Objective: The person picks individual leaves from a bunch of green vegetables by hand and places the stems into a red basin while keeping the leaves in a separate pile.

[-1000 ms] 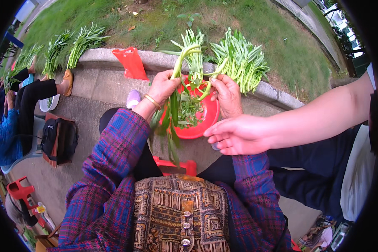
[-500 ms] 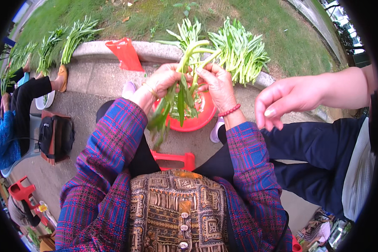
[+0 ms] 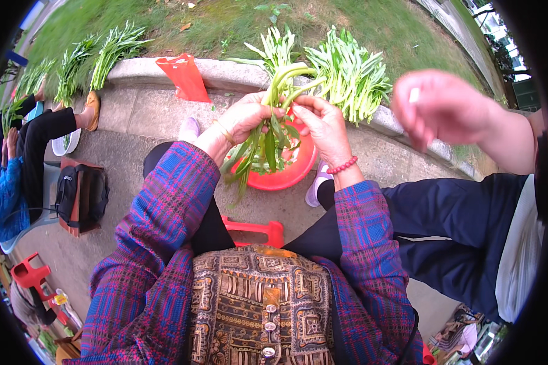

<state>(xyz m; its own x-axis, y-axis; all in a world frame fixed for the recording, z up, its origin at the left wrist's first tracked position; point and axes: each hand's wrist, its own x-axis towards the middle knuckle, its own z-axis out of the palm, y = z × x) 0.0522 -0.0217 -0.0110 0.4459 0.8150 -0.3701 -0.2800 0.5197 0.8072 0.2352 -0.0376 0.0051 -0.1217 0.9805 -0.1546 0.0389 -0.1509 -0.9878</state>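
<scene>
My left hand (image 3: 240, 121) is closed round several long leafy green stems (image 3: 274, 140), their leaves hanging below it. My right hand (image 3: 323, 131), a red bead bracelet at its wrist, pinches a pale green stem (image 3: 301, 88) of the same greens beside it. Beneath both hands sits a red plastic basin (image 3: 289, 176) with cut leaves in it, partly hidden by the greens. Beyond it, a bundle of greens (image 3: 277, 45) and a larger pile (image 3: 350, 73) lie along the kerb.
A co-worker's hand (image 3: 432, 109) hovers at right. A red bag (image 3: 184, 79) rests by the kerb (image 3: 134, 72). At left are a seated person (image 3: 6, 194), greens (image 3: 112, 58), a white bowl (image 3: 67, 143) and bags (image 3: 82, 201). A red stool (image 3: 256, 234) stands below me.
My hands have risen slightly in the picture and drawn closer on the greens. The co-worker's hand has moved up and right, away from my right hand, its fingers now curled.
</scene>
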